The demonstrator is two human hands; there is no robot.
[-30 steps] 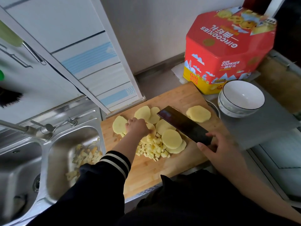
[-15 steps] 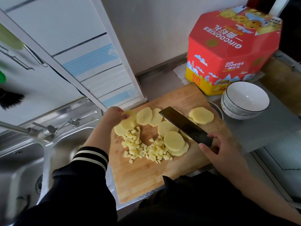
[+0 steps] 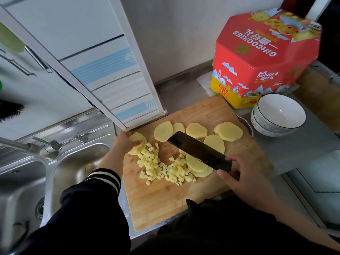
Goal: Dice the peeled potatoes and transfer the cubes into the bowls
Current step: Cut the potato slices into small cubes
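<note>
Mid-dicing: our left hand (image 3: 122, 144) pinched a far-left slice (image 3: 137, 142), fingers clamped on it; our right (image 3: 244, 179) gripped the knife (image 3: 199, 151) — next, we judged, restack and cut.

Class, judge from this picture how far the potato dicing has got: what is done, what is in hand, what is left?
Done: a heap of potato cubes lies on the cutting board.
In hand: the left hand grips a stack of slices at the board's left edge; the right hand holds the cleaver above the board.
Left: several round slices are uncut, and the stacked bowls hold no cubes.
</note>
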